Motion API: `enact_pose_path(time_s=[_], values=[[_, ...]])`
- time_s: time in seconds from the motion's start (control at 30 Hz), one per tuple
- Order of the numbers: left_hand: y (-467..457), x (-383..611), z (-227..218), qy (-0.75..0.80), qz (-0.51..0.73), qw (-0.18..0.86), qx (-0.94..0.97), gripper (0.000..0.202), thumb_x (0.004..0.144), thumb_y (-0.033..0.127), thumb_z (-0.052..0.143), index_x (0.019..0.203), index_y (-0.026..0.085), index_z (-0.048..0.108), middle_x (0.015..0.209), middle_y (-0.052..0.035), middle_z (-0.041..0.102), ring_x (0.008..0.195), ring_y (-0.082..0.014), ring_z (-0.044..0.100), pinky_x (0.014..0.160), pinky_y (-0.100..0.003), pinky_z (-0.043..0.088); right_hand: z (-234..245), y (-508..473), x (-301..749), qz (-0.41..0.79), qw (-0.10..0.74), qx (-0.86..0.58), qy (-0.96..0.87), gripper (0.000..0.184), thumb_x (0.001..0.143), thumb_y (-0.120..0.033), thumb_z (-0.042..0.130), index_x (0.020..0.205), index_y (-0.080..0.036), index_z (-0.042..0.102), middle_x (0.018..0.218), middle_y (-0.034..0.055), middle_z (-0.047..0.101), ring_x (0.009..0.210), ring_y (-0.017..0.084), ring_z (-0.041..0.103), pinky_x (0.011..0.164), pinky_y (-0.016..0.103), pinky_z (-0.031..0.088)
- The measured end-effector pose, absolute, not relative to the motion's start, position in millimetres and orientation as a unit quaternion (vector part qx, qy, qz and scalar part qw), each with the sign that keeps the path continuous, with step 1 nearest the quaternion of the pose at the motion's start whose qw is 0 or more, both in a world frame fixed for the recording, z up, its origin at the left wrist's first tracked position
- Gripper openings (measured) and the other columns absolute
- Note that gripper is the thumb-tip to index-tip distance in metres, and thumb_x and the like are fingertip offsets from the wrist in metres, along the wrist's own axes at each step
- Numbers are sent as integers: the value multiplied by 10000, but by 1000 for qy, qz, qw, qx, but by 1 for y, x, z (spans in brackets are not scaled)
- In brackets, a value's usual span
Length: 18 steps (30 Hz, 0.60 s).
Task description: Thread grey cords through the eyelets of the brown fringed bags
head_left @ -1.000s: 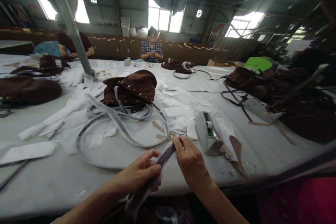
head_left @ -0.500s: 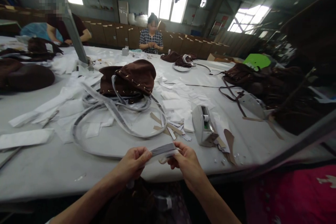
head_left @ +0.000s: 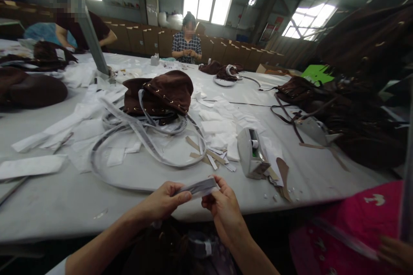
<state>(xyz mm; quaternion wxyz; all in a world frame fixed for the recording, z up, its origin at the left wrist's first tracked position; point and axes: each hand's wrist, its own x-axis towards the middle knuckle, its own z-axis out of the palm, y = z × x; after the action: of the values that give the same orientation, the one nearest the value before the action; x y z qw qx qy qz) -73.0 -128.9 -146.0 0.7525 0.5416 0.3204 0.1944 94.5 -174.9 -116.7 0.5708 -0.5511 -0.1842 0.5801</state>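
Note:
My left hand (head_left: 164, 201) and my right hand (head_left: 222, 204) both pinch a short grey-white strip (head_left: 199, 187) held level between them, just over the near edge of the grey table (head_left: 64, 210). The left fingers close on its left end, the right thumb and fingers on its right end. A long grey strap (head_left: 142, 137) loops across the table beyond my hands. It runs up to a brown suede bag (head_left: 161, 94) with metal eyelets. A white tape dispenser (head_left: 253, 154) stands to the right of my hands.
White paper pieces (head_left: 222, 131) and brown offcuts (head_left: 284, 176) litter the table. More brown bags lie at far left (head_left: 30, 90) and right (head_left: 351, 120). Two people sit at the far side (head_left: 187, 45). A person in pink (head_left: 355, 227) is at my right.
The strip went from hanging steeply between my hands to being held level and taut. My hands drew closer to the table edge, and the view shifted slightly.

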Motion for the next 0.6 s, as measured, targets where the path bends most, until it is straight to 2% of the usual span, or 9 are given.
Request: enact_pose_path(time_s=[0.13,0.33,0.43,0.6], values=[[-133,-73,-152,270,209,819,460,385,811,519,589,922,151,577,402,133,237,323,-33,131,315,-169,123,-115,-176,90,603,584,-519,-161,309,633,-215,668,901,-187,517,586,-67,547,473,72,459,485,203,390],[-140,-71,-152,280,255,843,381,349,790,497,634,833,165,536,437,136,243,325,-11,128,300,-131,140,-120,-180,84,654,581,-465,-136,261,633,-161,688,855,-168,551,650,-44,575,529,76,491,538,209,416],[-141,-70,-151,285,276,844,361,336,804,490,621,822,169,521,443,132,267,324,-7,121,297,-125,135,-122,-182,79,677,568,-447,-136,215,667,-183,709,842,-146,588,675,-15,602,550,78,502,546,205,422],[-144,-67,-155,301,288,850,321,317,803,475,627,817,194,481,451,131,279,323,-11,119,297,-126,123,-133,-183,69,721,558,-404,-75,249,648,-179,775,849,-144,634,701,-11,629,571,71,533,567,191,454]])
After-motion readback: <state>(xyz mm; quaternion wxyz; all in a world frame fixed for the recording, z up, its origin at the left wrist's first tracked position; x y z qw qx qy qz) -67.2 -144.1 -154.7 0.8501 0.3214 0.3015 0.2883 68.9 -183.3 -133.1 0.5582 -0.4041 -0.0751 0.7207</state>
